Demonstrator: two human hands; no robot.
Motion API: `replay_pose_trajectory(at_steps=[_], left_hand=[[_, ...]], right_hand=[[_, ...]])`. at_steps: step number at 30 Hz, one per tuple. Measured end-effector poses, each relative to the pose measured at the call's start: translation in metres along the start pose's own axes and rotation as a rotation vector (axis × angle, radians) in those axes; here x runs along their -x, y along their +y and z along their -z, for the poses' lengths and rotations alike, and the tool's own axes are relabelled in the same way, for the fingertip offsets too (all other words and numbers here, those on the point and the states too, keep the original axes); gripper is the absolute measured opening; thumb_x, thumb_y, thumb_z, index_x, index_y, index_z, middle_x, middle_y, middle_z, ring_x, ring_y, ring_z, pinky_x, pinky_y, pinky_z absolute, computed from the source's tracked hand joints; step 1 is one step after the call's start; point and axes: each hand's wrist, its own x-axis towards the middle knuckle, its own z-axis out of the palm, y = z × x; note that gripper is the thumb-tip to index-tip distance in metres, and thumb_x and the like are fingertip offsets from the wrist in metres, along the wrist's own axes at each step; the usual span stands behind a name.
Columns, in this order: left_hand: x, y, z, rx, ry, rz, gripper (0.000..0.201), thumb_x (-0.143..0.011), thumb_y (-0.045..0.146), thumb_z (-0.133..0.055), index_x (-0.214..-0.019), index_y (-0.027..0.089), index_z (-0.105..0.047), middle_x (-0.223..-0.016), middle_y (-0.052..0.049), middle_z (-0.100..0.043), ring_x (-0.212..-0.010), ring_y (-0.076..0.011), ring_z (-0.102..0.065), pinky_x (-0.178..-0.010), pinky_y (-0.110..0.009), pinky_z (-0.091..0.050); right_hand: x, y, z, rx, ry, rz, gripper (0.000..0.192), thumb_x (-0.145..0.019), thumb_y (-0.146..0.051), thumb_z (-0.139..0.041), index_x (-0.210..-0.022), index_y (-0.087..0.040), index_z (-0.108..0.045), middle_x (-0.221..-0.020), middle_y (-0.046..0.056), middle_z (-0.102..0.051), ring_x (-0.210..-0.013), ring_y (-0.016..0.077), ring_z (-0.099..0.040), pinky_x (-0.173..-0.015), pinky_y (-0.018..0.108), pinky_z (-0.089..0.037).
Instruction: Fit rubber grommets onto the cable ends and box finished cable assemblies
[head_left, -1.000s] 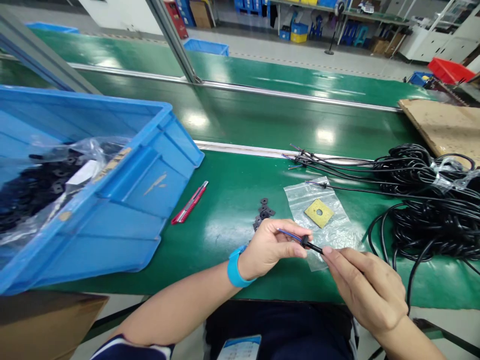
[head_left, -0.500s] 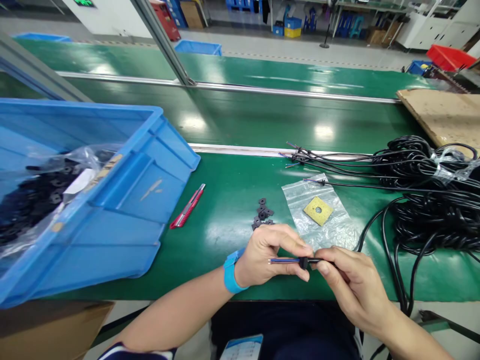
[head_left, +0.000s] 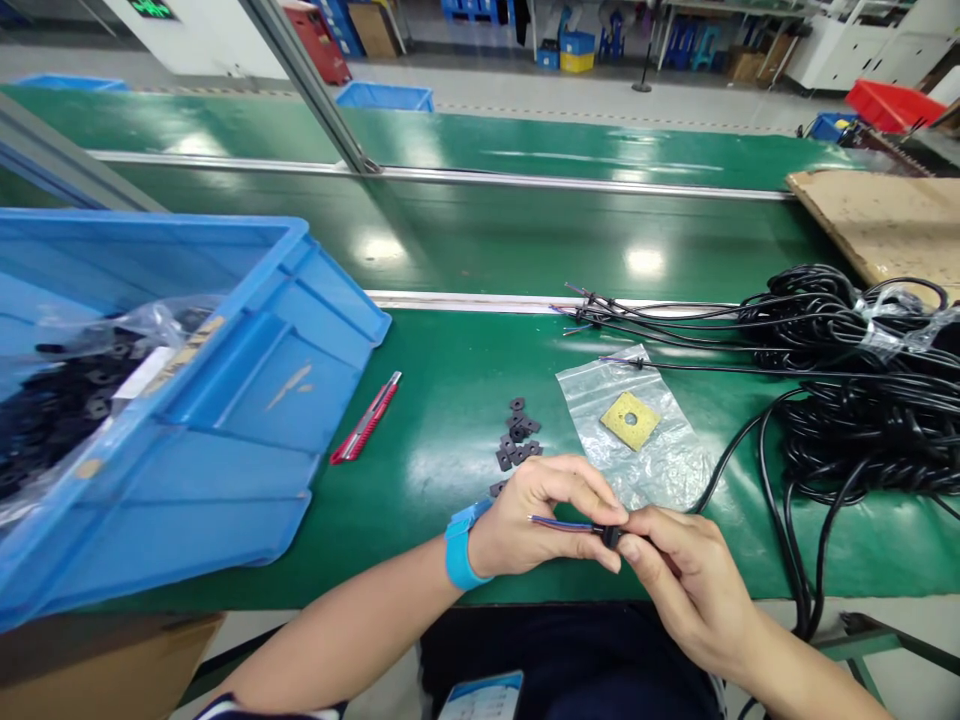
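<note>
Between left hand point(head_left: 536, 515) & right hand point(head_left: 690, 580): wire end point(head_left: 559, 523), pinched.

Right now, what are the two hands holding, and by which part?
Both hold one black cable: the left hand pinches its stripped blue-and-red wire end, the right hand grips just behind the small black piece.

Left hand point(head_left: 536, 515) and right hand point(head_left: 686, 575) pinch a black cable end point(head_left: 609, 535) above the green bench point(head_left: 450, 450).

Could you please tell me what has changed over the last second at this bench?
The left hand and right hand drew closer, meeting at the black washer on the cable end, now level rather than tilted. Both kept their grip. The loose washers stayed put.
</note>
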Motion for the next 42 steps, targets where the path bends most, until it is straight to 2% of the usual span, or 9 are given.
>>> replay_pose_trajectory(at_steps=[7,15,20,23,27,30,33,38,42], left_hand=[[0.001,-0.004,0.001,0.012,-0.043,0.035,0.024,-0.068,0.033,-0.093,-0.085,0.020,-0.083,-0.092,-0.009,-0.077,-0.082,-0.0174,-0.073,-0.079,-0.028,-0.060],[-0.002,-0.012,0.002,0.005,-0.039,-0.061,0.023,-0.068,0.032,-0.093,-0.085,0.022,-0.083,-0.089,-0.009,-0.078,-0.090,-0.0218,-0.073,-0.086,-0.036,-0.060],[-0.009,0.005,0.014,-0.208,-0.070,-0.124,0.023,-0.074,0.028,-0.090,-0.095,0.022,-0.083,-0.091,-0.010,-0.080,-0.087,-0.0206,-0.074,-0.083,-0.032,-0.061],[-0.025,0.021,0.043,-0.410,0.036,-0.060,0.024,-0.075,0.030,-0.089,-0.095,0.020,-0.081,-0.096,-0.009,-0.080,-0.087,-0.0204,-0.074,-0.086,-0.032,-0.060],[-0.062,0.018,0.106,-0.521,0.325,0.014,0.036,-0.070,0.037,-0.090,-0.097,0.017,-0.078,-0.100,-0.003,-0.078,-0.092,-0.0197,-0.072,-0.092,-0.032,-0.059],[-0.087,-0.002,0.151,-0.614,0.337,0.101,0.047,-0.078,0.043,-0.083,-0.111,0.011,-0.073,-0.100,0.000,-0.077,-0.093,-0.0171,-0.070,-0.094,-0.031,-0.057],[-0.099,-0.018,0.175,-0.924,0.280,0.197,0.052,-0.084,0.045,-0.077,-0.121,0.008,-0.070,-0.100,-0.001,-0.076,-0.095,-0.0191,-0.068,-0.094,-0.034,-0.055],[-0.082,-0.003,0.159,-1.180,0.417,0.123,0.044,-0.094,0.043,-0.066,-0.130,0.017,-0.067,-0.122,-0.003,-0.071,-0.114,-0.0275,-0.062,-0.107,-0.044,-0.046],[-0.055,0.014,0.124,-1.195,0.276,0.023,0.039,-0.093,0.049,-0.065,-0.119,0.020,-0.073,-0.121,-0.002,-0.073,-0.108,-0.0238,-0.067,-0.103,-0.036,-0.049]], right_hand=[[0.001,0.005,-0.003,-0.034,-0.043,-0.027,0.025,-0.104,-0.022,-0.046,-0.081,-0.020,-0.056,-0.064,-0.006,-0.046,-0.057,0.0065,-0.044,-0.056,0.020,-0.035],[-0.003,0.004,-0.003,0.000,-0.034,-0.014,0.026,-0.105,-0.023,-0.046,-0.083,-0.020,-0.060,-0.066,-0.004,-0.055,-0.057,0.0070,-0.050,-0.055,0.019,-0.039],[-0.005,0.008,0.004,0.274,0.037,0.081,0.019,-0.104,-0.027,-0.050,-0.101,-0.020,-0.067,-0.084,0.002,-0.067,-0.077,0.0130,-0.062,-0.071,0.024,-0.051],[0.003,0.010,0.026,0.504,0.209,0.129,0.032,-0.099,-0.035,-0.060,-0.127,-0.020,-0.062,-0.112,0.010,-0.068,-0.105,0.0215,-0.063,-0.090,0.036,-0.055],[0.035,0.012,0.073,0.687,0.365,0.080,0.022,-0.096,-0.027,-0.064,-0.117,-0.024,-0.067,-0.108,0.007,-0.068,-0.101,0.0210,-0.064,-0.088,0.036,-0.054],[0.065,0.017,0.105,0.822,0.293,0.027,0.015,-0.097,-0.025,-0.064,-0.110,-0.024,-0.070,-0.101,0.005,-0.071,-0.094,0.0192,-0.066,-0.085,0.034,-0.051],[0.094,0.024,0.122,0.931,0.139,-0.017,0.013,-0.100,-0.027,-0.060,-0.106,-0.023,-0.071,-0.091,0.002,-0.072,-0.082,0.0159,-0.066,-0.077,0.030,-0.049],[0.137,0.042,0.109,1.173,-0.024,-0.212,0.040,-0.103,-0.041,-0.049,-0.073,-0.020,-0.068,-0.060,0.001,-0.063,-0.053,0.0149,-0.062,-0.053,0.028,-0.041],[0.169,0.057,0.090,1.322,-0.163,-0.456,0.039,-0.093,-0.044,-0.059,-0.061,-0.022,-0.057,-0.049,0.002,-0.058,-0.043,0.0218,-0.061,-0.043,0.029,-0.031]])
